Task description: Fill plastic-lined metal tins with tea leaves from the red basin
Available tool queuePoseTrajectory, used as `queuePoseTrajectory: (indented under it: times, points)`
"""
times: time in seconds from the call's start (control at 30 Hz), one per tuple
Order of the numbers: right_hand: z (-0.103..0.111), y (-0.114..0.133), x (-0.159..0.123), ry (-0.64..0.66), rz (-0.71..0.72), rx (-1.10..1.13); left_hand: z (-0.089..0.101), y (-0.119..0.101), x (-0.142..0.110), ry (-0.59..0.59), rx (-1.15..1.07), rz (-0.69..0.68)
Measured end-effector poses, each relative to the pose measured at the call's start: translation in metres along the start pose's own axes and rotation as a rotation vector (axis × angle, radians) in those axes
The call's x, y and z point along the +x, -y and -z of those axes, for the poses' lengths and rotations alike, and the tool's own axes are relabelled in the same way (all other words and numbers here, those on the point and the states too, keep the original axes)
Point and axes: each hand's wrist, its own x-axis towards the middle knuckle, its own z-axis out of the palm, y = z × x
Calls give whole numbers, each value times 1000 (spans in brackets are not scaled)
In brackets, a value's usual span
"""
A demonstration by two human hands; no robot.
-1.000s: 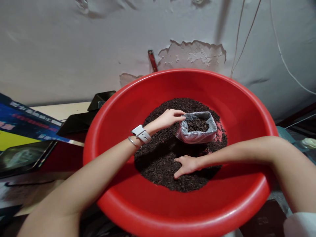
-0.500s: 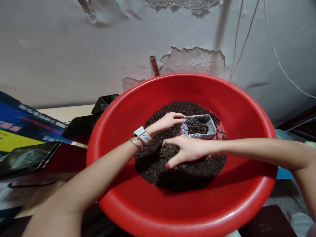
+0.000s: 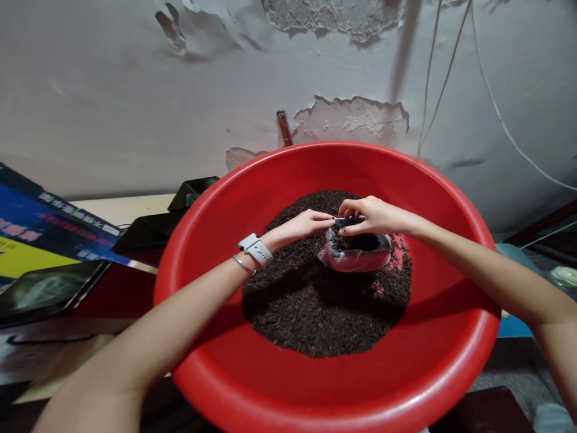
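Note:
A small box [image 3: 358, 260] lined with a clear plastic bag stands on a heap of dark, dry loose tea leaves [image 3: 297, 319] inside a large red plastic basin [image 3: 333, 394]. More dark leaves lie within the box, partly hidden by my fingers. My left hand [image 3: 309, 224], with a pale watch at the wrist, holds the box's left rim and liner by the fingertips. Over the opening, my right hand [image 3: 367, 215] is palm down with its fingers curled and the thumb apart; its fingertips are close to the lined rim.
Dark open containers [image 3: 148, 231] and a blue and yellow printed box [image 3: 54, 222] stand left of the basin. Behind it rises a wall [image 3: 180, 108] with peeling plaster and hanging cords [image 3: 444, 78]. A dark red box [image 3: 489, 412] sits at lower right.
My right hand has moved from the leaf heap, where it held a handful of leaves, up and over the box opening. My left hand stays at the box's left rim.

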Motion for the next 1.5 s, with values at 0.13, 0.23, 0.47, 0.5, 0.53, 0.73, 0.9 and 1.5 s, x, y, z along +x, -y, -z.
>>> queuePoseTrajectory:
  times: [0.13, 0.23, 0.47, 0.5, 0.53, 0.73, 0.9, 1.5]
  points:
    - [10, -1, -2, -5, -11, 9, 0, 2, 0, 30, -33, 18]
    - [12, -6, 0, -32, 19, 2, 0, 3, 0, 63, -94, 2]
    - [7, -12, 3, -109, -78, 137, -1, 4, 0, 55, -89, 20]
    - [7, -12, 3, -119, -107, 149, -1, 3, 0, 52, -90, 17]
    - [7, -11, 4, -130, -135, 153, -1, 3, 0, 49, -93, 14]
    - [9, -10, 5, -121, -112, 31, -1, 3, 0, 13, -80, 48]
    - [-5, -6, 3, 86, 258, -39, -1, 8, 3, 1, -83, 29]
    - [-122, 39, -45, 897, -10, -348, -3, 10, 5, -33, -65, 17]
